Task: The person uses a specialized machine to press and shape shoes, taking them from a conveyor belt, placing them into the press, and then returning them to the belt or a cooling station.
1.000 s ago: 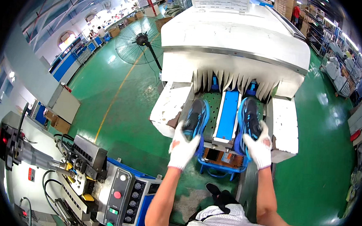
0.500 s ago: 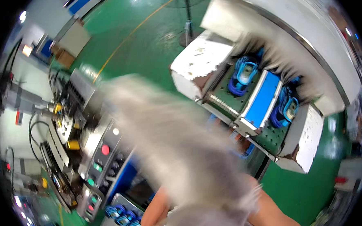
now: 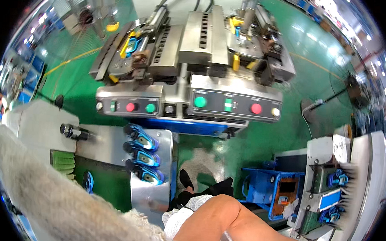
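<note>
A pale grey, fuzzy sleeve (image 3: 46, 174), smeared by motion, stretches from the lower edge to the left rim. It seems to be my left arm; its hand cannot be made out. My right hand is out of the picture. Bare skin of a bent limb (image 3: 236, 218) shows at the bottom. Beyond the sleeve, three blue and black shoe uppers (image 3: 145, 157) lie in a row on a metal shelf (image 3: 154, 197). Another blue upper (image 3: 87, 181) is beside the sleeve. One more blue piece (image 3: 133, 44) sits in the left station of the machine (image 3: 196, 55).
Ahead, a control panel (image 3: 235, 104) carries green and red buttons. A black cylindrical object (image 3: 74, 131) lies at the left. A blue stool-like frame (image 3: 259, 185) stands right of my feet (image 3: 186, 180). Far right, a conveyor with a bristle curtain (image 3: 350, 194) holds blue uppers.
My view has turned: the machine moved from the left to straight ahead, and the conveyor shifted to the far right. The grey sleeve went from mid-picture to the left rim.
</note>
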`<control>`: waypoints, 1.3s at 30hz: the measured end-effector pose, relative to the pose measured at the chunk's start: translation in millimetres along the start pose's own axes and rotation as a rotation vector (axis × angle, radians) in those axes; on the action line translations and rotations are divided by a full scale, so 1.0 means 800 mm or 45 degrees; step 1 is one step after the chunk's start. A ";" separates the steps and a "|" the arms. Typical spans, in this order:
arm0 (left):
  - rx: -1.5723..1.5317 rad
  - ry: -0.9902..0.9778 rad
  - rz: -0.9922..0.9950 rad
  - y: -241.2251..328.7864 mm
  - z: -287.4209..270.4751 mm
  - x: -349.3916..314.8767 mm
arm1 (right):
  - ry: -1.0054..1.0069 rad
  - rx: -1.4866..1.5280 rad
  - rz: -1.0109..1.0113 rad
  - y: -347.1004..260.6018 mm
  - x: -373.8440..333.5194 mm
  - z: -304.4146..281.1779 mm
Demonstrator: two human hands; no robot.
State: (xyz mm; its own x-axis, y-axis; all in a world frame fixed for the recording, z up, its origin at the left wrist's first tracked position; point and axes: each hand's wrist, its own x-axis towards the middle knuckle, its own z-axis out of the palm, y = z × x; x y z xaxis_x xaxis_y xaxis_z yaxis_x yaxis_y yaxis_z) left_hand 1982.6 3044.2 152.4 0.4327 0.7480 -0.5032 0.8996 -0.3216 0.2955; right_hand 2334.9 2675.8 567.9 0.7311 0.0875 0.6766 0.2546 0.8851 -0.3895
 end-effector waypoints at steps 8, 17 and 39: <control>-0.194 0.593 0.093 0.014 -0.118 0.119 | 0.223 -0.046 0.459 0.248 -0.013 0.073; 0.521 0.189 0.101 0.014 -0.213 0.341 | 0.196 -1.791 1.641 0.162 -0.311 -0.227; -0.858 -0.514 1.196 0.374 -0.141 0.008 | 0.425 0.945 2.087 0.247 -0.181 -0.170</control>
State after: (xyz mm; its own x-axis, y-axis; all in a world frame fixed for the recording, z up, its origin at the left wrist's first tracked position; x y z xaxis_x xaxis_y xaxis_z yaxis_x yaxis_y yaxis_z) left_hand 2248.0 3018.2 328.8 0.9922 0.1149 -0.0479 0.0687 -0.1848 0.9804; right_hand 2365.5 2775.4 308.0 0.0302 0.9722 -0.2322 -0.9977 0.0153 -0.0657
